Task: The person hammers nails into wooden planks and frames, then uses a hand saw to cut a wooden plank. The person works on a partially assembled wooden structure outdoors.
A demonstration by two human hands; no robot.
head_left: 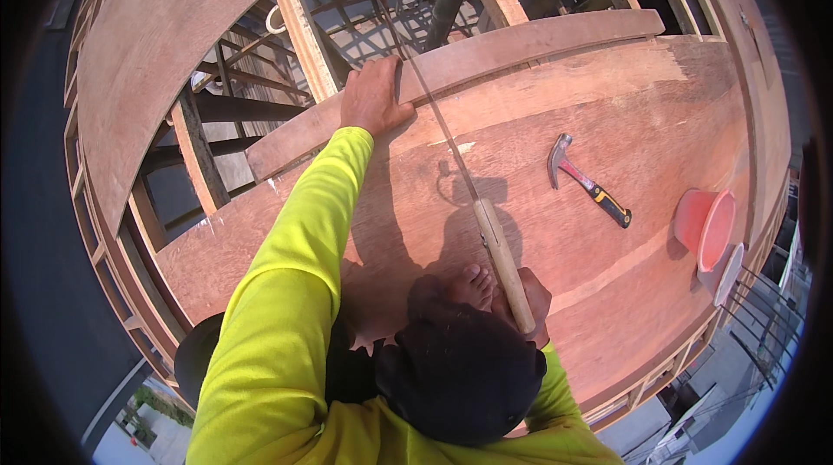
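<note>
A handsaw (501, 257) with a long pale wooden handle runs away from me, its narrow blade crossing a long plywood strip (538, 44). My right hand (536, 298) is closed around the near end of the handle, partly hidden beneath it. Just left of the blade, my left hand (375, 99) grips the strip, with its fingers over the far edge and its thumb on the near side. The strip lies along the far edge of a reddish plywood sheet (599, 118). Where the blade meets the strip, I cannot tell how deep the cut is.
A claw hammer (599, 192) with a black and yellow grip lies on the sheet to the right. Beyond it stands a red bucket (694, 218). My bare foot (473, 285) is beside the saw handle. Past the strip, timber beams (305, 40) span open gaps over a lower level.
</note>
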